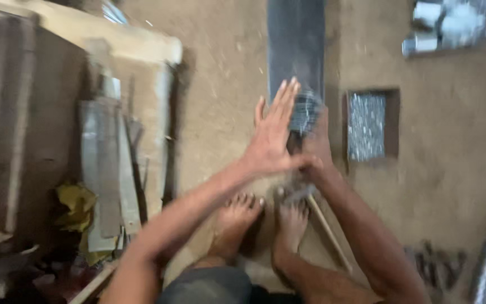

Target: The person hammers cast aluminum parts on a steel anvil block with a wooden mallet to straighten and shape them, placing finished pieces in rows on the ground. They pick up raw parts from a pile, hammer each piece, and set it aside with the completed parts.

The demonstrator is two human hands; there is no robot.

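Both hands (293,141) against a blurred grey metal sheet (296,45), bare feet (265,219) below on the earthen floor (451,141).

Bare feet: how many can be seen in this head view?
2. The left foot and the right foot stand side by side on the dirt floor, just below the hands. The frame is blurred; nothing suggests more.

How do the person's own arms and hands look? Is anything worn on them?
Both arms are bare, with no sleeves in view. The left hand and right hand show no gloves, rings or watch. The picture is blurred, so small details cannot be told.
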